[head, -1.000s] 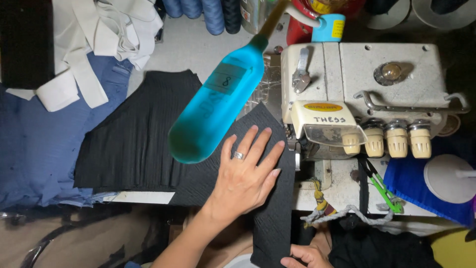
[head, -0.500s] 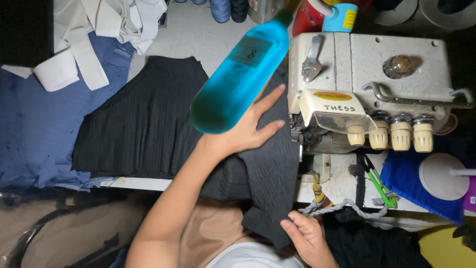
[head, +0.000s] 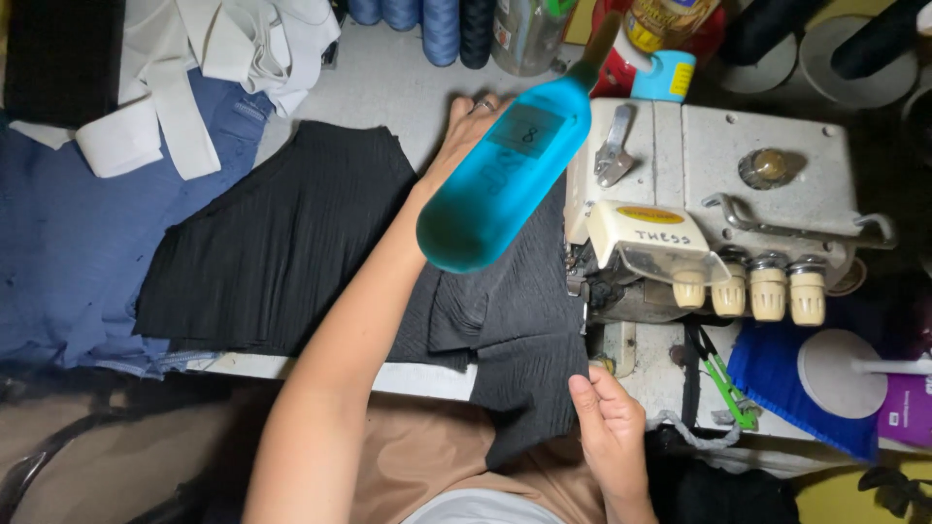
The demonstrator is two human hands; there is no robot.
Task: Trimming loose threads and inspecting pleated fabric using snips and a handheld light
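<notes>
My left hand (head: pixel 464 124), a ring on one finger, reaches far across the table at the back edge of a ribbed black fabric (head: pixel 282 243). A translucent blue bottle-shaped object (head: pixel 510 175) hangs in front of it and hides its fingers. My right hand (head: pixel 607 427) sits at the table's front edge and pinches the hanging end of the black fabric strip (head: pixel 524 330), which runs beside the left side of the white overlock sewing machine (head: pixel 738 165).
Blue denim cloth (head: pixel 68 262) and white fabric strips (head: pixel 194 58) lie at the left. Thread cones (head: pixel 427 19) and bottles stand at the back. Green snips (head: pixel 723 383), a blue cloth (head: pixel 777 378) and a white disc (head: pixel 840 374) lie right of the machine.
My left hand has slid from the near part of the black fabric forward to its far edge behind the blue object. My right hand has moved up and keeps the fabric's front end.
</notes>
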